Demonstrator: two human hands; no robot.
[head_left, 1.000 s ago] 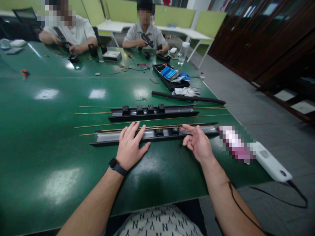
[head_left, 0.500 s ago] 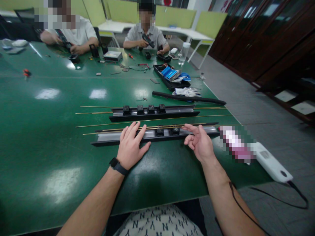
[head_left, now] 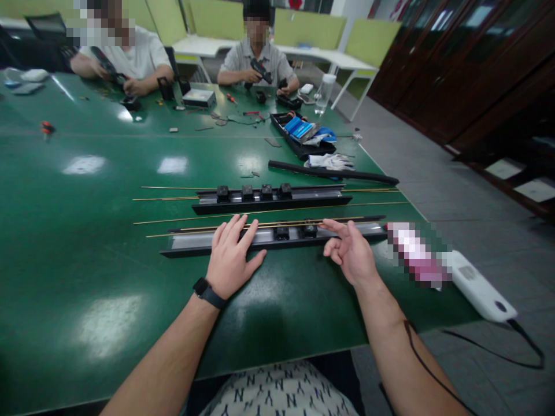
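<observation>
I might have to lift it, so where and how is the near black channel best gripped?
Probably at both ends, coming from the near side: the near black channel is long and straight, its black blocks sit well in from the ends, and brass-coloured rods run along its far side.

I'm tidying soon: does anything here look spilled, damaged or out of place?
Nothing is visibly spilled or broken. The long, rounded white device sits right at the glossy green table's edge, black cord hanging over, and might get knocked off. Small dark scraps lie loose beyond the farther long black channel.
</observation>
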